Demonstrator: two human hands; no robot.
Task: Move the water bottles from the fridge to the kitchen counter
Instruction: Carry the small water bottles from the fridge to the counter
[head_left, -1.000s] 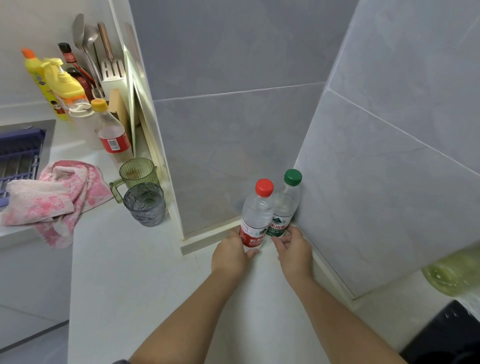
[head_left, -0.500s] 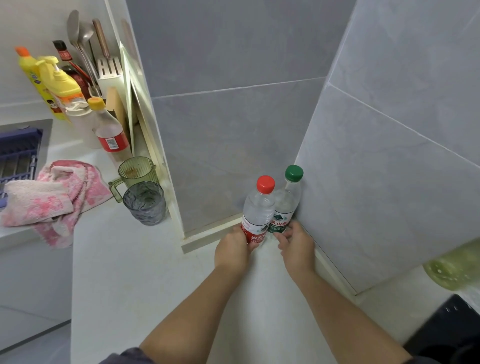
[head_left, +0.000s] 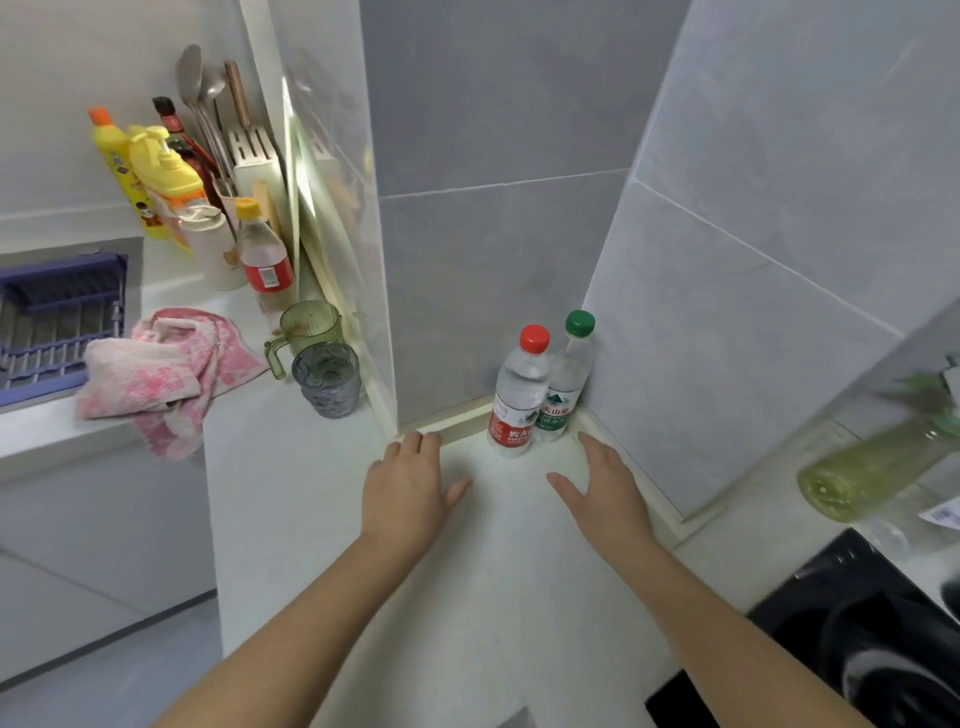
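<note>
Two clear plastic water bottles stand upright in the corner where the grey tiled walls (head_left: 493, 260) meet, on the white kitchen counter (head_left: 467, 597); the red-capped bottle with a red label (head_left: 519, 395) is in front and to the left, touching the green-capped bottle with a green and white label (head_left: 569, 379), which sits deepest in the corner. The left hand (head_left: 410, 488) is spread flat, palm down, fingers straight and holding nothing, its fingertips near the pale trim at the foot of the wall, left of the red-capped bottle and apart from it; the right hand (head_left: 605, 493) lies likewise with fingers loose and extended, empty, just right of and below the bottles, not touching either; whether the palms rest on the counter or hover over it cannot be told. Further left on the counter a translucent green plastic mug (head_left: 311, 327) stands just behind a grey textured glass tumbler (head_left: 326, 379); a crumpled pink and white towel (head_left: 156, 364) hangs over the counter's edge beside a blue slatted dish rack (head_left: 52, 317); yellow detergent bottles (head_left: 161, 176) stand against the back wall. At the right edge lies a blurred yellow-green bottle (head_left: 862, 467), and below it a black hob (head_left: 857, 623).
</note>
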